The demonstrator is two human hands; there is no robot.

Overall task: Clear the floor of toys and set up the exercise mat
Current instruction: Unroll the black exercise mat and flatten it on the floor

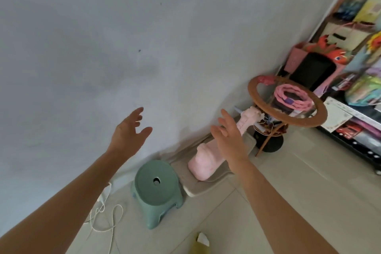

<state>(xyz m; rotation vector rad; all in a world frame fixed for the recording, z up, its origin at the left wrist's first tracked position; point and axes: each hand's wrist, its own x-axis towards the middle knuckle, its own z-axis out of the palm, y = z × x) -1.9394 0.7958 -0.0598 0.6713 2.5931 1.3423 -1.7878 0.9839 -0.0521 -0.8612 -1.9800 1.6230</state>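
Your left hand (pixel 128 130) and right hand (pixel 227 134) are both raised with fingers spread, holding nothing. Below your left hand, a green stool (pixel 157 189) stands on the floor (pixel 299 202) with a white cord (pixel 105 214) beside it. Under your right hand, a pink toy (pixel 206 161) lies on a pale mat (pixel 198 187) by the wall. Beyond your right hand stands a round tabletop (pixel 288 121), then crowded shelves (pixel 354 47).

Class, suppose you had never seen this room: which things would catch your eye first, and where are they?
Two open, empty hands, the left hand and right hand, reach toward the bare wall. Below them a green stool stands on the floor beside a pink plush toy lying along the wall.
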